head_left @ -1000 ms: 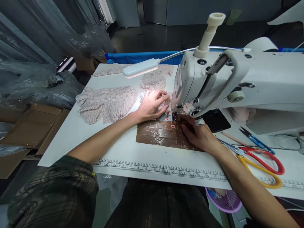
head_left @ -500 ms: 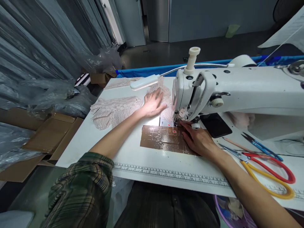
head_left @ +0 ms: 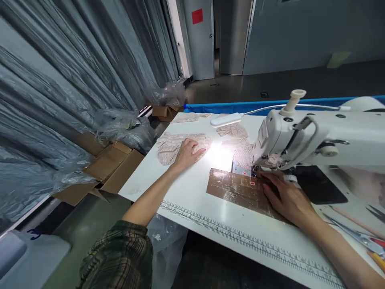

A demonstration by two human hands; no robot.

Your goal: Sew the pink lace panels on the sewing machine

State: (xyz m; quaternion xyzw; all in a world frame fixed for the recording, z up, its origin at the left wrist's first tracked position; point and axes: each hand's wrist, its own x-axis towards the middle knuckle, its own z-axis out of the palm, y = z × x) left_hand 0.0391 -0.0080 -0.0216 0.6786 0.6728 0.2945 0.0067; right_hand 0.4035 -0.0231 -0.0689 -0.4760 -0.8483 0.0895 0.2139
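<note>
From the head view, the right hand [head_left: 287, 196] lies flat, holding nothing, fingertips close under the sewing machine [head_left: 319, 138] needle, where a slip could prick them; the left hand [head_left: 187, 152], arm outstretched, presses palm-down with loosely curled fingers on the lace piece [head_left: 168, 146] near the bench's far left corner, which might drag and bunch.

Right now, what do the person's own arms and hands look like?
Both forearms are bare. The left hand has no glove or ring that shows; a dark green plaid sleeve is pushed up to that elbow. The right hand is also ungloved, no sleeve in view.
</note>
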